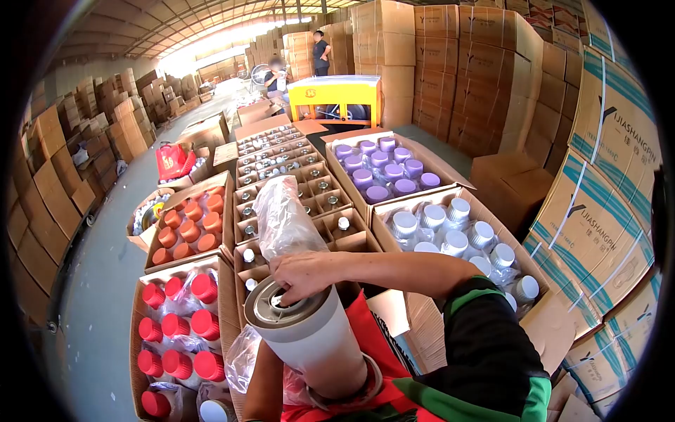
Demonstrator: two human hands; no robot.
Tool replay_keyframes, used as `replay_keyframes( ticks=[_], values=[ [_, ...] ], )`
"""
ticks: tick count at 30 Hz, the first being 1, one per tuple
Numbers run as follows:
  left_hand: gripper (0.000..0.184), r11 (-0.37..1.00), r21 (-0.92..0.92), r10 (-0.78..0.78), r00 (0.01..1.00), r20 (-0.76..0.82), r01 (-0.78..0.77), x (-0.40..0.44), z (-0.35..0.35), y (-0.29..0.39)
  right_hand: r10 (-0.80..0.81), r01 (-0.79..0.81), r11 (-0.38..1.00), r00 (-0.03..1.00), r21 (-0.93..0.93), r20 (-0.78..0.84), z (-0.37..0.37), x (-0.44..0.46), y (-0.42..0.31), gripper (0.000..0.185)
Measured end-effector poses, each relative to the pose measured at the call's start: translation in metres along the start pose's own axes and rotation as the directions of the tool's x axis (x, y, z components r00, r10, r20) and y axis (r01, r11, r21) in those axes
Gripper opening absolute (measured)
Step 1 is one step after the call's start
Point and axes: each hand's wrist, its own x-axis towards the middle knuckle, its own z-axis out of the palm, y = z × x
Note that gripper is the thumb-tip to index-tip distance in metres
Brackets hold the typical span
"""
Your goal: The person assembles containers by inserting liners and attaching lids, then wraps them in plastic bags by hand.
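A pale grey cylinder like a thermos flask body [316, 352] leans up from my lap, its round grey end facing me and a loop handle at the lower end. My right hand [304, 278] lies over that end, fingers bent down into the central opening. They close on a small white piece [278, 299], mostly hidden. Just behind the hand stands a crumpled clear plastic bag [285, 214]; whether the hand touches it I cannot tell. My left forearm runs down beside the cylinder; the left hand itself is hidden behind it.
Open cartons surround me: red-capped bottles [176, 325], orange-capped ones [190, 230], purple-capped ones [380, 160] and white-capped ones [455, 243]. Ahead is a divided carton [309, 171]. Beyond stands a yellow-framed cart [336, 98]. Stacked boxes [598, 225] rise at right; two people are farther back.
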Motion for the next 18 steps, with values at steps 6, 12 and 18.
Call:
replay_keyframes(
  ticks=[6,12,18],
  values=[
    [0.05,0.406,0.909,-0.21,0.978,-0.008,0.094,-0.086,-0.062,0.0,0.088,-0.081,0.995,0.991,0.065,-0.105,-0.001,-0.024,0.019,0.038],
    [0.029,0.451,0.772,-0.736,0.676,0.038,0.447,-0.166,-0.065,0.002,0.161,-0.151,0.98,0.984,0.128,-0.071,-0.006,-0.032,0.018,0.036],
    [0.011,0.953,-0.107,-0.284,0.959,0.025,0.285,-0.163,-0.083,-0.014,0.125,-0.111,0.984,0.988,0.137,-0.093,-0.002,-0.029,0.023,0.03]
  ],
)
